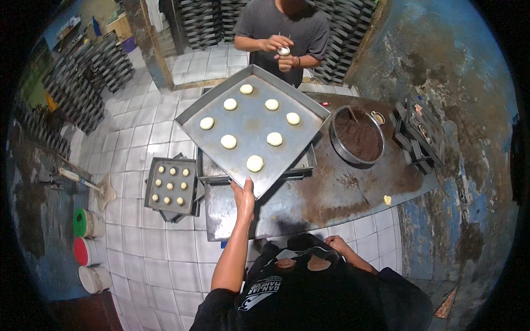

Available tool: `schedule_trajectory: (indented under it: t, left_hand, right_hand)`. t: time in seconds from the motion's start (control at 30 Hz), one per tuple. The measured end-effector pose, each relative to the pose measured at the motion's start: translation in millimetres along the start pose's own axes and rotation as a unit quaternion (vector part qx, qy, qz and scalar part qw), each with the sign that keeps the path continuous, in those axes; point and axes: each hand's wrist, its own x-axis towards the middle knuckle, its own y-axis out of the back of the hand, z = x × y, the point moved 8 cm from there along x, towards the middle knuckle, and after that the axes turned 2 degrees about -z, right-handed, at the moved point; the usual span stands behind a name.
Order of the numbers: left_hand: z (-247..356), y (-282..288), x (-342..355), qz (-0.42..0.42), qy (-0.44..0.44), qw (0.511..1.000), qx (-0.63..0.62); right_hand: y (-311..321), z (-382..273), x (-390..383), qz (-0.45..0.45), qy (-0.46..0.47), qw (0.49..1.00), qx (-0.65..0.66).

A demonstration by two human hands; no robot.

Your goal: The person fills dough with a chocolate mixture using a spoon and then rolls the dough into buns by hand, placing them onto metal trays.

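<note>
**Left hand point(244, 199) gripping large, square, grey metal tray point(251, 122); eight pale, round dough balls point(228, 142) on it**

Left: clamped on the tray's near corner, thumb on top; fingers mostly hidden underneath. Tray sits over a stack of grey metal trays point(215, 172) at the left part of the brown-smeared metal table point(265, 218). Can't tell if it touches them. Dough balls sit apart in a rough ring, none touching.

Right hand point(335, 243): low, beside the black-shirted body, near the table's front edge. Can't tell if open or closed; too small.

Right of tray, on table: round, shiny metal bowl point(333, 144) of dark brown crumbly filling point(361, 138). Small yellow scrap point(387, 200) near the table's front right.

Left of table: smaller grey rectangular tray point(176, 192), nine pale dough balls in three rows.

Across the table: co-worker in grey shirt point(270, 25), both hands on a small, pale, round piece point(284, 51).
</note>
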Motion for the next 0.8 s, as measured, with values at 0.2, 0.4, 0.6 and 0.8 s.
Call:
schedule_trajectory:
  t: [0.2, 0.4, 0.6, 0.8]
  left_hand:
    - [5, 2, -4, -0.003, 0.011, 1.0, 0.003]
    - [1, -1, -3, 0.0, 0.013, 1.0, -0.011]
    - [-26, -7, 10, 0.003, 0.024, 0.998, -0.06]
    - [-6, -11, 2, 0.008, 0.053, 0.996, -0.073]
  right_hand:
    - [-5, 6, 0, -0.028, -0.065, 0.997, 0.031]
    - [-16, 44, -3, -0.051, -0.004, 0.998, 0.025]
    - [-7, 44, 3, -0.067, 0.0, 0.996, -0.062]
    - [-5, 44, 10, -0.093, -0.004, 0.992, 0.084]
